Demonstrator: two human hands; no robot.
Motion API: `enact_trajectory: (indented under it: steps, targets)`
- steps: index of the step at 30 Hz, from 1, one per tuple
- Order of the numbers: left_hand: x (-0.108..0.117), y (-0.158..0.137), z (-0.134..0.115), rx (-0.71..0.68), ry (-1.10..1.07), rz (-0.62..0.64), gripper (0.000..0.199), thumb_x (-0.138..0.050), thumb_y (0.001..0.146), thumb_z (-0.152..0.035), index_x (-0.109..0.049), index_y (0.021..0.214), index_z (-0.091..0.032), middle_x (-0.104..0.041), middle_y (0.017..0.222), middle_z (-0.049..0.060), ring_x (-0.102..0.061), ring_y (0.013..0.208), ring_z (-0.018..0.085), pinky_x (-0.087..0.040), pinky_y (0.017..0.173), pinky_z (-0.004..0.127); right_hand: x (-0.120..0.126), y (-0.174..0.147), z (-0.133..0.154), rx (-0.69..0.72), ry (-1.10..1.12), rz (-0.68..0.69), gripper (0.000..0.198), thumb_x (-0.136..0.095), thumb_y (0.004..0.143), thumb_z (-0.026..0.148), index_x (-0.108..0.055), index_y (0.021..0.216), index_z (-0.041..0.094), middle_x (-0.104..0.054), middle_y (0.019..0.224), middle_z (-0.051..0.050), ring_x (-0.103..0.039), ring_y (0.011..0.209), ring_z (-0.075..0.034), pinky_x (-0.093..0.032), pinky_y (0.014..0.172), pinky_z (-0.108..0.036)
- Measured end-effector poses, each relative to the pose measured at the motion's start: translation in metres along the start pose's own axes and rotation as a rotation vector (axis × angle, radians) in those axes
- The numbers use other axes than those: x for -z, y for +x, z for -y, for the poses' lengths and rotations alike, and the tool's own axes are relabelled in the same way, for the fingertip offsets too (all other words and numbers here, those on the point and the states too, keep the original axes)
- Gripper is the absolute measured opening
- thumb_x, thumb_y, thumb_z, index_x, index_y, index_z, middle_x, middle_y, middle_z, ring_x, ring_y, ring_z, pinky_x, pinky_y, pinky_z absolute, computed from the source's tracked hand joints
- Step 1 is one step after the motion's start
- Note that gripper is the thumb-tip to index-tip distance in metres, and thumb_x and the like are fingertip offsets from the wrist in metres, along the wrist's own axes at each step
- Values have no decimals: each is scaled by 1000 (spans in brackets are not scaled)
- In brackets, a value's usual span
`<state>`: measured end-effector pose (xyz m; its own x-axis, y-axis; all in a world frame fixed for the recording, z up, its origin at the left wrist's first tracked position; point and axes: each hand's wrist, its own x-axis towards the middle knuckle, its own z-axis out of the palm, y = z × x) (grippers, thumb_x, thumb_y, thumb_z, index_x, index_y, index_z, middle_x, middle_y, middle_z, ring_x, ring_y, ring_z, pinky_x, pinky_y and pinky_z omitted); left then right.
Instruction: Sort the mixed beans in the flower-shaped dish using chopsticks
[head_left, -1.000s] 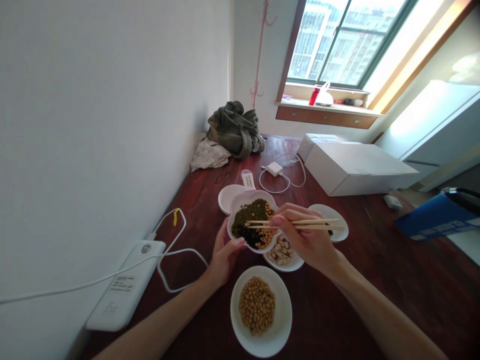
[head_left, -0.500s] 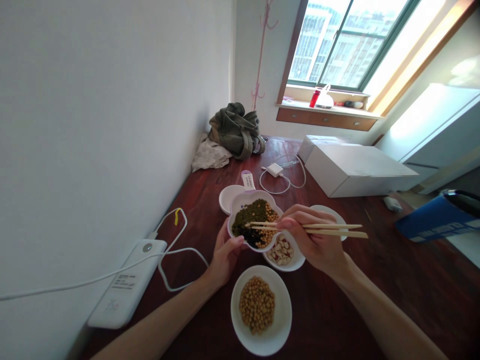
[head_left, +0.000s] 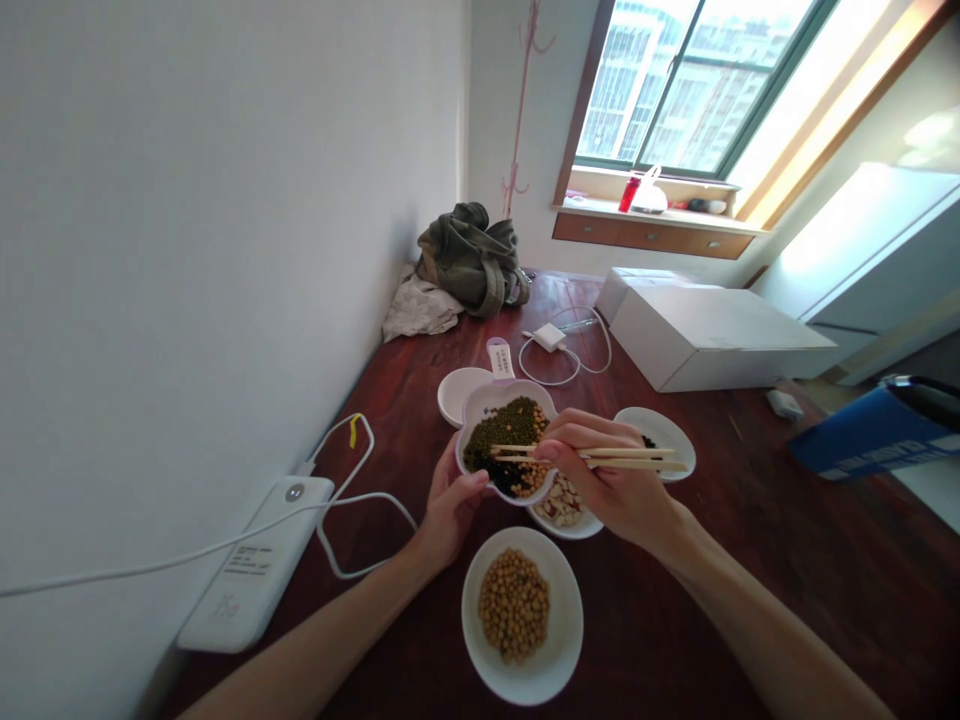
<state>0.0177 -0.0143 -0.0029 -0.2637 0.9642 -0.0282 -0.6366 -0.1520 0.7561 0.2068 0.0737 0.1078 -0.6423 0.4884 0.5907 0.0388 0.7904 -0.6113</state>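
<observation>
My left hand [head_left: 448, 510] grips the near left rim of a pale flower-shaped bowl [head_left: 486, 398] filled with mixed green, black and yellow beans. My right hand [head_left: 615, 480] holds a pair of wooden chopsticks [head_left: 637, 458], whose tips reach into the beans at the bowl's middle. A white bowl of yellow soybeans [head_left: 521, 612] sits nearest to me. Under my right hand, a white dish of pale nuts [head_left: 561, 508] is partly hidden. Right of my hand lies another white dish [head_left: 667, 440] with a few dark beans.
An empty white dish [head_left: 457, 392] sits behind the bean bowl. A white device with cables [head_left: 251, 572] lies at the left by the wall. A white box [head_left: 705, 335], a charger [head_left: 549, 338] and a green bag [head_left: 471, 258] occupy the far table. A blue object [head_left: 870, 435] is at the right.
My right hand slid right along the chopsticks half a second ago, then came back left. The chopstick tips stay in the bean bowl and my left hand has held still.
</observation>
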Motion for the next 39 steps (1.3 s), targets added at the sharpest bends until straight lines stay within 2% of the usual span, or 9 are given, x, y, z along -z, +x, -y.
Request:
enact_trajectory:
  steps: [7, 16, 25, 32, 39]
  targets:
    - [1, 1, -1, 5, 5, 4, 70, -92, 79, -32, -73, 145, -25, -80, 142, 11, -78, 122, 35, -67, 97, 44, -2, -2, -1, 83, -49, -29, 29, -63, 112, 20, -72, 84, 19, -75, 82, -4, -67, 67, -13, -50, 60, -26]
    - [2, 2, 1, -12, 4, 30, 70, -93, 79, -34, -73, 145, -23, -81, 138, 11, -79, 120, 34, -68, 93, 41, 6, -3, 7, 214, -115, -99, 21, -66, 110, 13, -74, 92, 19, -79, 85, -4, -73, 70, -11, -55, 63, -22]
    - [3, 1, 1, -7, 16, 17, 69, -92, 81, -33, -72, 147, -24, -83, 133, 9, -79, 119, 32, -68, 93, 38, 5, 0, 6, 137, -65, -5, 25, -65, 112, 18, -74, 89, 16, -78, 88, -7, -72, 74, -14, -53, 66, -26]
    - [2, 2, 1, -14, 0, 24, 62, -92, 81, -34, -75, 140, -22, -84, 128, 9, -81, 105, 28, -68, 86, 36, 12, 2, 7, 28, -37, 83, 32, -62, 114, 20, -75, 84, 16, -77, 90, -7, -70, 75, -12, -51, 70, -26]
    - [1, 2, 0, -1, -2, 18, 63, -92, 81, -33, -74, 140, -23, -82, 130, 9, -78, 119, 33, -69, 93, 40, 12, -1, 6, 38, -43, 126, 34, -66, 114, 26, -73, 82, 16, -77, 91, -7, -68, 75, -13, -47, 67, -28]
